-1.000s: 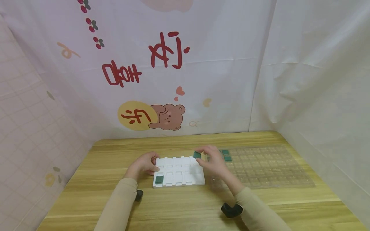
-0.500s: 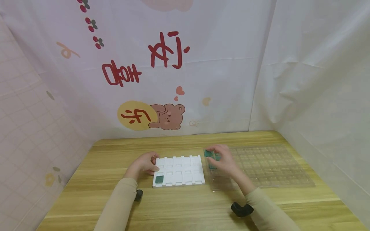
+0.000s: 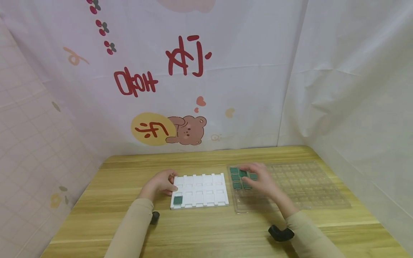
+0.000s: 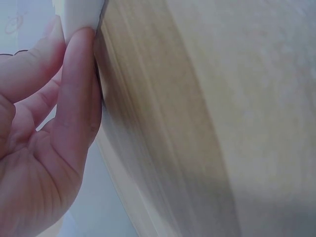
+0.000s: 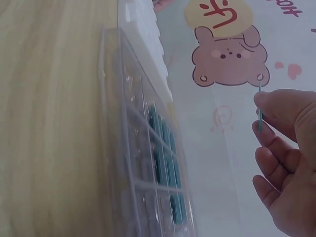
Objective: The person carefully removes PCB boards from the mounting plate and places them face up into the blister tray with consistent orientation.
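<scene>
My left hand [image 3: 163, 182] pinches the left edge of a white slotted tray [image 3: 206, 205] between thumb and fingers; the left wrist view shows the tray's corner [image 4: 81, 15] in that grip. One small square green circuit board [image 3: 178, 200] lies in the tray's near left slot. Over a clear plastic tray [image 3: 290, 206], my right hand [image 3: 262, 181] pinches another green circuit board [image 5: 260, 108], seen edge-on and raised above the tray in the right wrist view. Several more green boards [image 3: 237, 185] sit in the clear tray's far left compartments, partly covered by the right hand.
Both trays lie side by side on a wooden table [image 3: 200, 233], with a narrow gap between them. A white printed curtain [image 3: 245, 89] stands behind the table and along both sides. Black wrist straps [image 3: 280, 233] are on the forearms.
My right hand has moved right, from the white tray's far right corner to over the clear tray, still holding a green circuit board. The left hand and white tray have stayed put.
</scene>
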Motion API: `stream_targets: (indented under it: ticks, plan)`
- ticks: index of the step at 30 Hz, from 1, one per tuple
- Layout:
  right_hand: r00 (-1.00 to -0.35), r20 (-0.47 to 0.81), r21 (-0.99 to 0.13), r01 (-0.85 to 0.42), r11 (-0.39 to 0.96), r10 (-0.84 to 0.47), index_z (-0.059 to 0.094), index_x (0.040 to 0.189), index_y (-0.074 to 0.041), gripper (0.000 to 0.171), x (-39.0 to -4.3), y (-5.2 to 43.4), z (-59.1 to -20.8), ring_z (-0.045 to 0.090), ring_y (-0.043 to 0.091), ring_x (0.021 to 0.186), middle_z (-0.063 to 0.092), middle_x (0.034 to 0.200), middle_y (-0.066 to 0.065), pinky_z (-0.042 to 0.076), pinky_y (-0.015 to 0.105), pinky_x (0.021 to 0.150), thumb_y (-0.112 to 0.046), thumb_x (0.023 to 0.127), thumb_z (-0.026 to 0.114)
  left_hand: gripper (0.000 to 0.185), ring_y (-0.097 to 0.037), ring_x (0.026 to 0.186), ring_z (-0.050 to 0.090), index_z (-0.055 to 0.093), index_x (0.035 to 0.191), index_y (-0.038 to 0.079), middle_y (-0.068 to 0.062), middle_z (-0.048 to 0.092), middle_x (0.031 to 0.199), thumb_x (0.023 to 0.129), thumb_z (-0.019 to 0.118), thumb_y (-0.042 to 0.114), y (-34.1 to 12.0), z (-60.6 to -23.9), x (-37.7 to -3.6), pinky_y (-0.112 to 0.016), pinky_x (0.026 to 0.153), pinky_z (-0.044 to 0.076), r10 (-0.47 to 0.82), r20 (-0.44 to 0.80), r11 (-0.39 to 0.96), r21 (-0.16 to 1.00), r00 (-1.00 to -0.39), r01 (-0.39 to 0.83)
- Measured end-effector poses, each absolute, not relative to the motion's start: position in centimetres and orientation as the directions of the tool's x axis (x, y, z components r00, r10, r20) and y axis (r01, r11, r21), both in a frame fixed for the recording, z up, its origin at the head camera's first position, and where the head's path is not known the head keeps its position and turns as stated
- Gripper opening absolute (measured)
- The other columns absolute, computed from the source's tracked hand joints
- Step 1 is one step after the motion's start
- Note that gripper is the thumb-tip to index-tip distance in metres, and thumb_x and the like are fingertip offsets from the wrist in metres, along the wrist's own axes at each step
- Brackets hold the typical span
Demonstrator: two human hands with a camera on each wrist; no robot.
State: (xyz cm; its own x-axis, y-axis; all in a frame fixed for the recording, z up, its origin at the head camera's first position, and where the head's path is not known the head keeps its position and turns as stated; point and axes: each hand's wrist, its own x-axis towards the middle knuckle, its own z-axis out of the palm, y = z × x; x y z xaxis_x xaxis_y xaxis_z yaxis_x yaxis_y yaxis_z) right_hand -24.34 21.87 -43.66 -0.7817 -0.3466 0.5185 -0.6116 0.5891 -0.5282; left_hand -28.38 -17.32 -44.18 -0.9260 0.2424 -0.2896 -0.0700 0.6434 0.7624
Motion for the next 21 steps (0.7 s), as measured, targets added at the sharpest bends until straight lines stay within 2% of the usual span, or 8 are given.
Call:
stream_targets:
  ticks: [4,9,15,21]
  plan:
    - [-0.799,0.497,-0.505,-0.583,0.636,-0.338,0.070,0.109,-0.002,0.029,-24.3,22.8,-43.9,0.056,0.029,0.095,0.068,0.108,0.011,0.050,0.046,0.079,-0.001,0.081,0.078,0.054,-0.022,0.077,0.054,0.055,0.127,-0.001,-0.014,0.049,0.094,0.079,0.078,-0.009,-17.3,-44.2,-28.5,-0.031,0.062,0.059,0.234,-0.294,0.653,0.754,-0.927,-0.075]
    - [-0.823,0.458,-0.480,-0.548,0.686,-0.337,0.071,0.109,-0.006,0.028,-24.1,23.6,-44.0,0.054,0.024,0.092,0.067,0.111,0.010,0.046,0.042,0.078,-0.006,0.082,0.078,0.053,-0.022,0.077,0.055,0.055,0.125,-0.001,-0.014,0.049,0.093,0.078,0.078,-0.009,-17.3,-44.2,-28.4,-0.031,0.061,0.059,0.238,-0.285,0.660,0.749,-0.929,-0.061]
    - [-0.822,0.440,-0.484,-0.556,0.676,-0.362,0.070,0.110,-0.003,0.028,-24.0,24.5,-44.2,0.054,0.028,0.095,0.065,0.114,0.013,0.048,0.044,0.080,-0.002,0.083,0.077,0.050,-0.023,0.076,0.055,0.056,0.124,0.001,-0.014,0.049,0.094,0.079,0.077,-0.008,-17.2,-44.0,-28.4,-0.031,0.060,0.059,0.230,-0.291,0.663,0.746,-0.929,-0.070]
    - [-0.820,0.426,-0.419,-0.553,0.720,-0.382,0.071,0.109,-0.005,0.029,-24.3,25.4,-44.6,0.054,0.032,0.101,0.065,0.115,0.013,0.049,0.049,0.084,-0.002,0.082,0.079,0.051,-0.023,0.077,0.055,0.056,0.125,0.000,-0.014,0.050,0.095,0.079,0.077,-0.008,-17.2,-44.0,-28.4,-0.031,0.061,0.059,0.233,-0.292,0.653,0.754,-0.928,-0.074]
